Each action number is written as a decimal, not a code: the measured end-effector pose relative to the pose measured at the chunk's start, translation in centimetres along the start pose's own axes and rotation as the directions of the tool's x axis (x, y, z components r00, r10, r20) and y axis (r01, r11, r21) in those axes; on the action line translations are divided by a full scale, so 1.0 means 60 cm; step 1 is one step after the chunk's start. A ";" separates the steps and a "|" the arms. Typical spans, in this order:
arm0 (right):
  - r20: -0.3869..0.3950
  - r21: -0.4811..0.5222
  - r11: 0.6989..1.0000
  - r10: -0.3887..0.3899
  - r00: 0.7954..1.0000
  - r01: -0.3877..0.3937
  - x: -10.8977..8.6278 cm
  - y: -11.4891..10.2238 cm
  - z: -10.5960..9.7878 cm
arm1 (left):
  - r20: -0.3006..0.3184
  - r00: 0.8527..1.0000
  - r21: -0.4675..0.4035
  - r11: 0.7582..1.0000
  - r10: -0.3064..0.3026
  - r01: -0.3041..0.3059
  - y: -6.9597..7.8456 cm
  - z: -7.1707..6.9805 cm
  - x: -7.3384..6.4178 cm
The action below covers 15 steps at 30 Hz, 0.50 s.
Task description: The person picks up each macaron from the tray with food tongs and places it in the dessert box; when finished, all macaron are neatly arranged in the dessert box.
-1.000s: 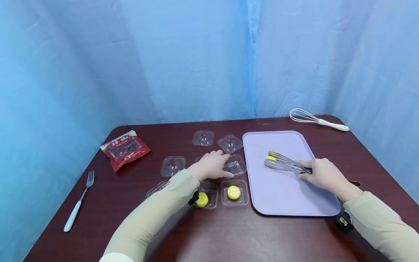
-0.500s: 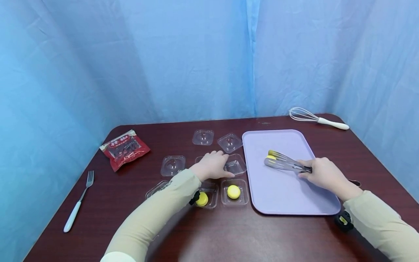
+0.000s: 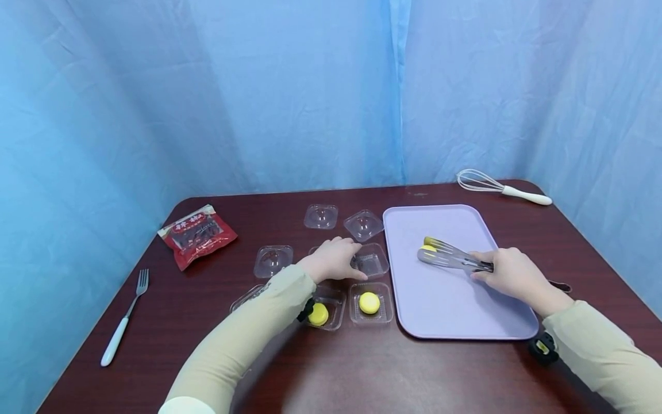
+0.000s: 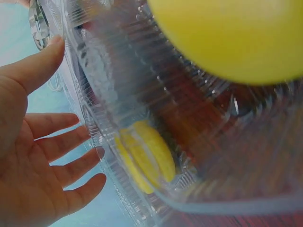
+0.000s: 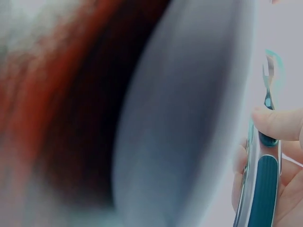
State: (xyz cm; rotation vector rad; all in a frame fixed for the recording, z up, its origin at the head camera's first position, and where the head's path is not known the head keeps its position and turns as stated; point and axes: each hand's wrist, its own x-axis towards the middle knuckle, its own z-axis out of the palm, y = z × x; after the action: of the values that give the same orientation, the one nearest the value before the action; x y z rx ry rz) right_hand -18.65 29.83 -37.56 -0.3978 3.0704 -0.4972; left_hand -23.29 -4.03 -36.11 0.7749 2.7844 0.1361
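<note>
My left hand (image 3: 335,260) reaches over the clear plastic boxes, its fingers extended and spread at the box edges in the left wrist view. A bare clear box (image 3: 373,262) lies beside its thumb. Nearer me, one box (image 3: 388,315) contains a yellow macaron (image 3: 369,303). Another yellow macaron (image 3: 318,314) sits in the box to its left, partly covered by my wrist. Over the lilac tray (image 3: 465,322), my right hand (image 3: 512,276) grips metal tongs (image 3: 455,261). Between the tong blades shows a yellow macaron (image 3: 428,248). The right wrist view shows thumb and fingers round the tongs' dark handle (image 5: 265,189).
Clear lids (image 3: 320,217) lie scattered behind and left of the boxes. At the left are a red snack packet (image 3: 199,236) and a fork (image 3: 124,319). A whisk (image 3: 504,188) rests at the back right edge. Blue curtains (image 3: 310,98) surround the table (image 3: 362,374).
</note>
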 end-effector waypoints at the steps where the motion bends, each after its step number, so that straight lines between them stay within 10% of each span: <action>1: -0.001 -0.001 1.000 0.000 1.000 0.000 0.000 0.000 0.000 | -0.002 1.000 -0.003 1.000 0.006 -0.006 -0.001 0.000 0.000; 15: -0.071 -0.005 1.000 -0.021 0.997 0.020 -0.001 -0.009 -0.002 | -0.011 1.000 -0.047 0.998 0.028 -0.029 -0.008 0.002 0.002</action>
State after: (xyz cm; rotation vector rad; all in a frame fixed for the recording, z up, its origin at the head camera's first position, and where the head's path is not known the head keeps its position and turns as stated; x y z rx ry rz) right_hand -18.45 29.39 -37.25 -0.4212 3.1387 -0.5165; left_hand -23.60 -4.39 -36.33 0.8049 2.7701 0.2109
